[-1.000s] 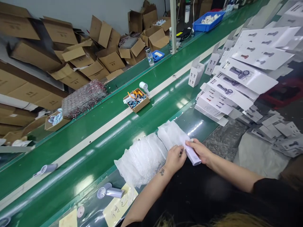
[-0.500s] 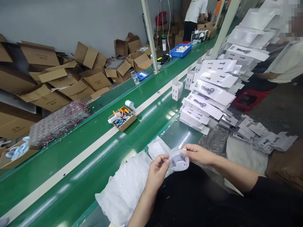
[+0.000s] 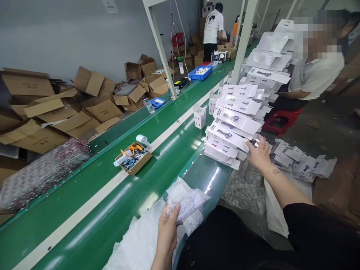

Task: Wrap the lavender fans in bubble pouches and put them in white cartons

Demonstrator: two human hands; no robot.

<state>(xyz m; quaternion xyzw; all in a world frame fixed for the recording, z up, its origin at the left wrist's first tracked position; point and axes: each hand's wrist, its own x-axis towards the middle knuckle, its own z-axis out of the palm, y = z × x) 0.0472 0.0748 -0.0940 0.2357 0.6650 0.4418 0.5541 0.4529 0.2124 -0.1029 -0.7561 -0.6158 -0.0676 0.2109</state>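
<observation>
My left hand (image 3: 168,224) is closed on a bubble-wrap pouch (image 3: 190,205), its thumb on top. Something pale lavender shows faintly through the wrap; its shape is blurred. More bubble-wrap bags (image 3: 140,240) lie under and beside this hand along the bench edge. My right hand (image 3: 259,153) is out at the near side of a tall stack of white printed boxes. Its thumb and fingers curve around the flap end of one white box (image 3: 229,134), which carries a picture of a handheld fan. The hand partly hides that end.
A small carton (image 3: 140,165) of parts with orange-handled pliers and a white handheld fan (image 3: 143,140) sits on the green conveyor (image 3: 92,210). One white box (image 3: 199,117) stands upright nearby. Loose boxes (image 3: 302,163) lie low at right. A seated co-worker (image 3: 316,77) is behind the stack.
My right hand has left the pouch and moved up and right to the box stack. My left hand now holds the pouch alone, a little lower and further left. The view has shifted right.
</observation>
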